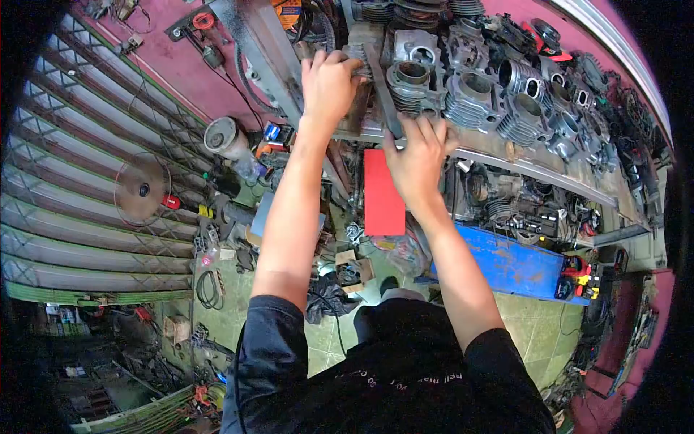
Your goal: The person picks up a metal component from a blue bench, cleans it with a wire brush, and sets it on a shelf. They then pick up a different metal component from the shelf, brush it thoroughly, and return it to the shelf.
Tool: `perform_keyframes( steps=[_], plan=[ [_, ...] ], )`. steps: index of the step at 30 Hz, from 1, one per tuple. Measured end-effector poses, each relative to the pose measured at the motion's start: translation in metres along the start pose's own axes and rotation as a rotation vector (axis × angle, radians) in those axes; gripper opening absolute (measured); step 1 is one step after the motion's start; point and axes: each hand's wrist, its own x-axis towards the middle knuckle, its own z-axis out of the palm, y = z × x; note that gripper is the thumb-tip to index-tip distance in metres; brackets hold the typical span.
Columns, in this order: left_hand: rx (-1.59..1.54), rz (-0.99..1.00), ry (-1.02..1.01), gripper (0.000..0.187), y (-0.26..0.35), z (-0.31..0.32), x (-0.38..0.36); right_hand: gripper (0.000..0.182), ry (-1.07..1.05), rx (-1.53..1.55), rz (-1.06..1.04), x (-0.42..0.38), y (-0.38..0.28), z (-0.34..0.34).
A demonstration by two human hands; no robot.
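Observation:
My left hand (330, 88) is at the workbench (491, 150), its fingers curled down over something I cannot make out. To its right a long, flat grey metal bar (382, 87), shaped like a file, lies slanted toward me. The near end of the bar meets the thumb and index finger of my right hand (421, 155), which is bent at the bench's front edge. Close beyond that hand stands a finned engine cylinder (413, 79). Below the bench edge, between my forearms, shows a red flat panel (384, 195).
Several more engine cylinders (526, 116) crowd the bench to the right. A blue box-like surface (499, 260) is below, with a red-and-yellow tool (578, 278) at its end. A fan (143, 189) stands at left by the folding shutter. An open carton (354, 271) sits on the floor.

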Motion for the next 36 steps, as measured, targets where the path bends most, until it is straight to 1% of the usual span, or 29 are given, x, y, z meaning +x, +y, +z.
perform_keyframes(
  steps=[1,4,5,7,8,10,11,12,13,15,20,22,27,29,31,35,36],
  plan=[
    [-0.001,0.004,0.002,0.025,-0.004,0.004,0.005,0.034,0.004,-0.002,0.002,0.002,-0.003,0.007],
    [0.159,0.094,-0.136,0.022,-0.007,0.016,0.02,0.03,-0.079,-0.032,0.081,0.009,-0.012,0.024],
    [0.155,0.095,-0.129,0.022,-0.007,0.02,0.025,0.03,-0.074,-0.038,0.079,0.011,-0.014,0.028],
    [0.247,0.176,-0.142,0.016,-0.009,0.032,0.03,0.027,-0.066,-0.087,0.069,0.013,-0.016,0.039],
    [0.243,0.177,-0.139,0.016,-0.01,0.038,0.033,0.026,-0.057,-0.081,0.085,0.014,-0.016,0.045],
    [0.257,0.22,-0.096,0.015,-0.012,0.049,0.037,0.026,-0.057,-0.08,0.087,0.019,-0.018,0.053],
    [0.257,0.222,-0.095,0.015,-0.014,0.053,0.038,0.026,-0.059,-0.076,0.091,0.02,-0.02,0.057],
    [0.246,0.218,-0.092,0.016,-0.015,0.056,0.038,0.03,-0.078,-0.109,0.11,0.022,-0.024,0.058],
    [0.236,0.216,-0.089,0.017,-0.017,0.059,0.038,0.03,-0.078,-0.11,0.115,0.023,-0.027,0.06],
    [0.246,0.222,-0.086,0.018,-0.02,0.064,0.038,0.027,-0.142,-0.073,0.121,0.027,-0.031,0.066],
    [0.253,0.231,-0.057,0.02,-0.029,0.071,0.037,0.028,-0.109,-0.101,0.078,0.028,-0.035,0.088],
    [0.279,0.198,-0.1,0.021,-0.033,0.071,0.036,0.028,-0.124,-0.099,0.079,0.027,-0.037,0.091],
    [0.291,0.158,-0.111,0.022,-0.035,0.072,0.029,0.028,-0.184,-0.08,0.085,0.022,-0.039,0.098],
    [0.293,0.153,-0.122,0.022,-0.034,0.072,0.026,0.029,-0.205,-0.116,0.091,0.018,-0.039,0.101],
    [0.288,0.143,-0.161,0.024,-0.031,0.073,0.023,0.029,-0.201,-0.106,0.086,0.018,-0.039,0.1],
    [0.272,0.128,-0.164,0.024,-0.027,0.073,0.019,0.032,-0.19,-0.05,0.112,0.013,-0.035,0.097],
    [0.26,0.096,-0.177,0.024,-0.025,0.071,0.018,0.032,-0.187,-0.058,0.116,0.014,-0.034,0.096]
  ],
)
